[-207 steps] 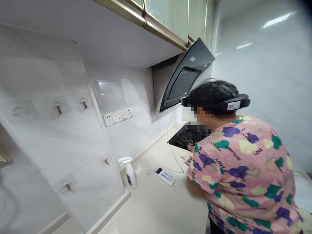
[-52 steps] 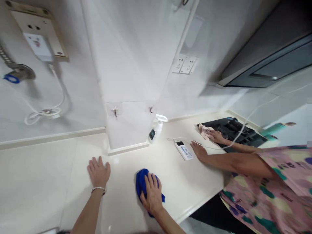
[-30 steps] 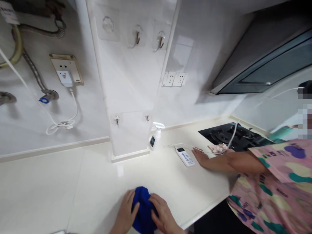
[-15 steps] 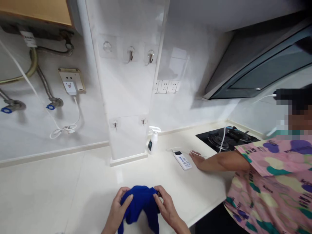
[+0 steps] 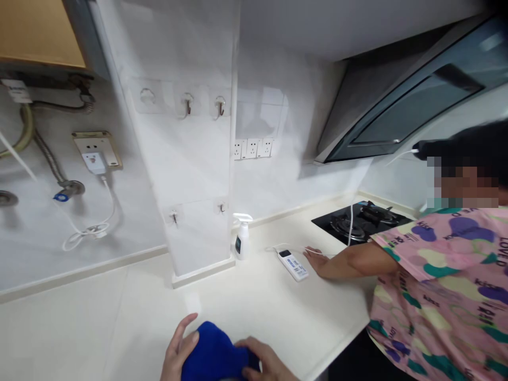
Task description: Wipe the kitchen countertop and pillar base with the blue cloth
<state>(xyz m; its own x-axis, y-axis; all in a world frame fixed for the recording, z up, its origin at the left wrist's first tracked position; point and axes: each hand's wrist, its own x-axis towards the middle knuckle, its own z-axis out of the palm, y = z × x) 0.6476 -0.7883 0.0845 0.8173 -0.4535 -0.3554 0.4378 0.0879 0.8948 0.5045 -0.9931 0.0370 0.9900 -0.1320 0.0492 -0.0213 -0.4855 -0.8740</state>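
A bunched blue cloth (image 5: 214, 353) sits at the bottom edge of the view, just above the white countertop (image 5: 257, 301). My left hand (image 5: 177, 352) cups its left side with fingers curled against it. My right hand (image 5: 265, 364) grips its right side from below. Both wrists are cut off by the frame.
A person in a pink patterned shirt (image 5: 440, 296) leans in from the right, one hand (image 5: 317, 259) flat on the counter beside a white power strip (image 5: 292, 264). A spray bottle (image 5: 242, 239) stands by the tiled pillar (image 5: 186, 174). A black gas hob (image 5: 359, 222) lies under the range hood (image 5: 397, 100).
The cloth, spread out between my hands half a second ago, is now gathered into a ball lower in view. My view has swung left and upward.
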